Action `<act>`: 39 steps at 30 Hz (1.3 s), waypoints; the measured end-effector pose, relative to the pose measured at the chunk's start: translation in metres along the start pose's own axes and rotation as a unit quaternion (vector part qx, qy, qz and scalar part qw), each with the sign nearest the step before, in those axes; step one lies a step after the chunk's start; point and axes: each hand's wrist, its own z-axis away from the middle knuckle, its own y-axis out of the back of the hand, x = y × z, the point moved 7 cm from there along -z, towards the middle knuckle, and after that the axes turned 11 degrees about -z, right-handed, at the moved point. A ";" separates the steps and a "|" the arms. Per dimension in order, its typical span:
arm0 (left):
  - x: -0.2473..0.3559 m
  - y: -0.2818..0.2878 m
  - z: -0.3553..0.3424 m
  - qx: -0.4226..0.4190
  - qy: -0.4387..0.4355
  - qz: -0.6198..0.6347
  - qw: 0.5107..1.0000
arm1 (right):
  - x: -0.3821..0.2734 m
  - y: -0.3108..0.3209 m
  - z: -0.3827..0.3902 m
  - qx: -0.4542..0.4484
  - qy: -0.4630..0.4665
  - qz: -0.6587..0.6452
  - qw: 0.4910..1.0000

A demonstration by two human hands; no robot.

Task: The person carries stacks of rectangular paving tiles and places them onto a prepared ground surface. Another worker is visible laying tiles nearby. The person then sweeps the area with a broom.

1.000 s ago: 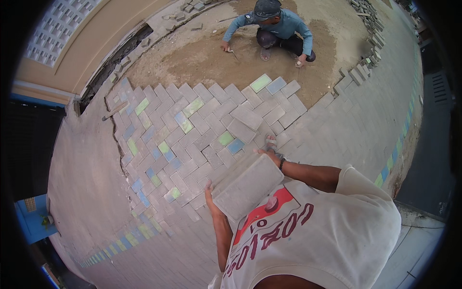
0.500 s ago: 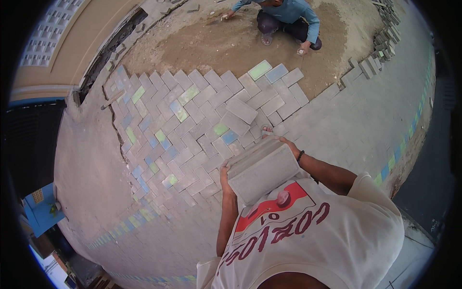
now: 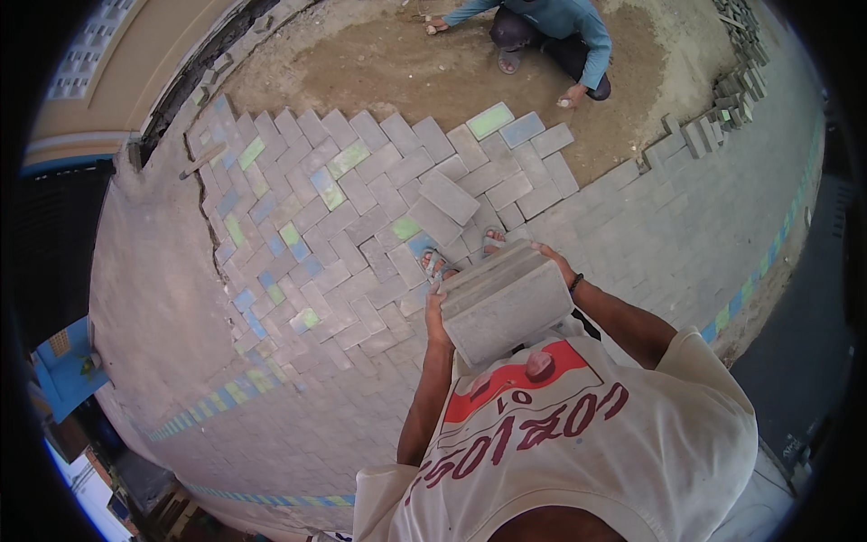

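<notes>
I grip a stack of grey pavers [image 3: 510,312] between two hands, just below and right of the frame's centre, in front of my shirt [image 3: 542,461]. My left hand [image 3: 437,312] bears on the stack's left end and my right hand [image 3: 557,262] on its right end, near the upper corner — both are engaged. My sandalled feet [image 3: 437,262] show beyond the stack's far edge, on the laid paving [image 3: 366,221]. Two loose pavers [image 3: 449,197] lie close together on that surface, just above the feet in the frame. The laid paving terminates in a sawtooth edge across the upper centre, where it adjoins the sand bed [image 3: 388,81]. A co-worker [image 3: 564,32] squats on the sand at the top — well apart from my hands. Lateral room: at the right, flat paving extends from my forearm to the blue-and-green border strip [image 3: 746,294]; piled pavers [image 3: 742,90] bound the upper right.
</notes>
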 end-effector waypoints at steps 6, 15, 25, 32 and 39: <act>0.011 0.008 -0.013 0.008 0.049 -0.050 0.998 | 0.022 0.047 -0.017 0.105 -0.011 -0.076 0.992; -0.016 0.022 -0.064 -0.019 0.036 -0.041 0.998 | 0.028 0.139 -0.054 0.136 -0.018 -0.047 0.990; -0.178 0.079 -0.200 0.056 0.053 0.017 0.997 | -0.032 0.239 -0.139 0.127 -0.022 0.102 0.986; -0.248 0.086 -0.310 -0.007 0.044 0.091 0.995 | -0.061 0.343 -0.236 0.153 -0.015 0.199 0.968; -0.328 0.137 -0.428 0.039 0.079 0.191 0.978 | -0.088 0.410 -0.347 0.183 -0.062 0.429 0.883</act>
